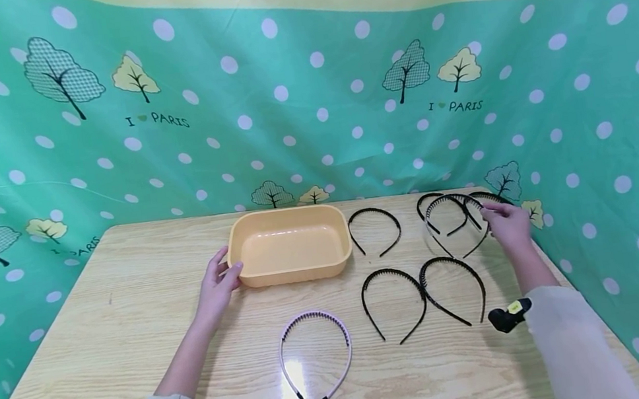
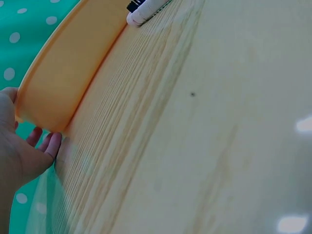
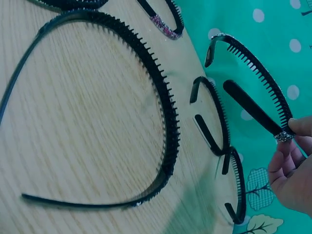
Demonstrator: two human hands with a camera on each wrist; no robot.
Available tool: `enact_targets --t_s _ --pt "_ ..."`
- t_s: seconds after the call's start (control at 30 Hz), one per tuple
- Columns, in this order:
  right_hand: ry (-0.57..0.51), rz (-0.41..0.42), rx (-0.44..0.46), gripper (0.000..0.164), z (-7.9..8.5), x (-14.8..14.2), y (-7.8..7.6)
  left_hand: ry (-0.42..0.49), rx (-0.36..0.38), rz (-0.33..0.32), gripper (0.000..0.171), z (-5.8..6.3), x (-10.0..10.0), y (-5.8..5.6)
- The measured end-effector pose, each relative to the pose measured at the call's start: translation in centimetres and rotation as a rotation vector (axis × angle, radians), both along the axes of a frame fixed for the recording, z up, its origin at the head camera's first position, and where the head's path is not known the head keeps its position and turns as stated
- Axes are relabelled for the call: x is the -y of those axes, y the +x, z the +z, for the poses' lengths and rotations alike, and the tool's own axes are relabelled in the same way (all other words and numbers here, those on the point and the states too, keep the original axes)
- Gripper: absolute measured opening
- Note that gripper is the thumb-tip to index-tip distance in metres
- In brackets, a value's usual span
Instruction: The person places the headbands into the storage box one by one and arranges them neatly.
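Note:
My right hand (image 1: pixel 508 223) pinches a black headband (image 3: pixel 253 107) with comb teeth and a glittery outer side near one end, between thumb and fingers. It is lifted above the back right of the table. Below it, two dark headbands (image 1: pixel 429 196) lie near the back edge. At the opposite side, my left hand (image 1: pixel 218 288) grips the left end of a pale orange plastic box (image 1: pixel 293 276), its thumb at the rim and fingers round the outer wall. Inside, the box shows only its bare bottom.
One black headband (image 1: pixel 372 209) lies right of the box; two more (image 1: pixel 388 271) lie side by side nearer the front. A light purple headband (image 1: pixel 346 339) with dark tips lies front centre. Behind the wooden table (image 1: pixel 126 283) hangs a green dotted cloth (image 1: pixel 295 96).

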State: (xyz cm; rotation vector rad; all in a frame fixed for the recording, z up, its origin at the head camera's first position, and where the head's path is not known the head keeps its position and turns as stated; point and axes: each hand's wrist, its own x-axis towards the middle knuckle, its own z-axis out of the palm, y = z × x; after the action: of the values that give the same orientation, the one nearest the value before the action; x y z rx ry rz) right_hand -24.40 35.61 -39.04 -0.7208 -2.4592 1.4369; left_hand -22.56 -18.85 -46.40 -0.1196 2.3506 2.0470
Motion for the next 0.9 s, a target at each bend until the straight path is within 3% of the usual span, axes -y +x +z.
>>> enact_targets --t_s 0.5,0.9 --pt "-0.084 0.027 -0.039 0.043 0.0 1.9 -0.9 0.0 0.003 0.001 0.065 0.1 0.0 0.1" --pt "-0.038 0.063 -0.079 0.039 -0.1 3.1 -1.3 -0.006 0.004 0.005 0.066 -0.1 0.0 0.0"
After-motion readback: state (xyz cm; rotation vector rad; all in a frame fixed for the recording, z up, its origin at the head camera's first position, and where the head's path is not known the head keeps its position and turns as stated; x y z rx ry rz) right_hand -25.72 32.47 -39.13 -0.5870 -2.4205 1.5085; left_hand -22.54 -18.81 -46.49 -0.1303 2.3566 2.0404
